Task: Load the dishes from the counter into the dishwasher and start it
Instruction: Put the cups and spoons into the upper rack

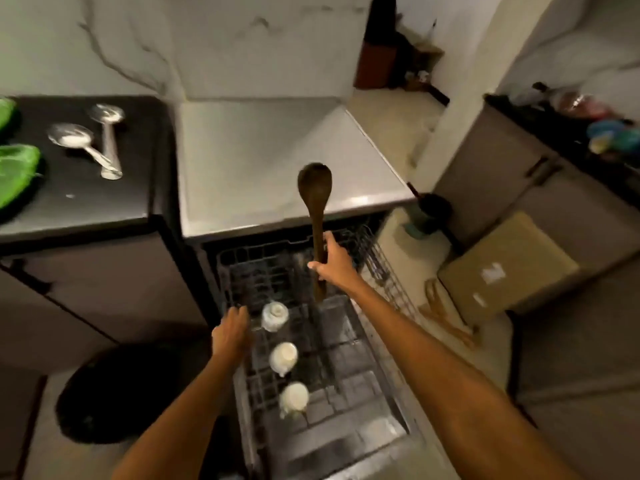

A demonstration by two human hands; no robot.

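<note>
Gripping one wooden spoon (316, 216) upright above the pulled-out dishwasher rack (346, 341), the right hand (334, 259) has it clenched mid-handle. Left hand (231, 329) touches the rack's left edge, grip unclear. Three white cups (284, 358) line the rack; two metal spoons (93, 140) wait on the far-left table (86, 202).

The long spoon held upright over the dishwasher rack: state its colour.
Dark brown wooden spoon, gripped by the right hand; head view.

I see a dark brown wooden spoon (314, 188) over a black wire rack (332, 344) with three white cups (274, 316). Two silver ladles (86, 142) lie on the black counter (79, 202) beside bright green plates (15, 171). The wall (207, 43) is white marble with grey veins; a tan box (509, 268) sits right.
</note>
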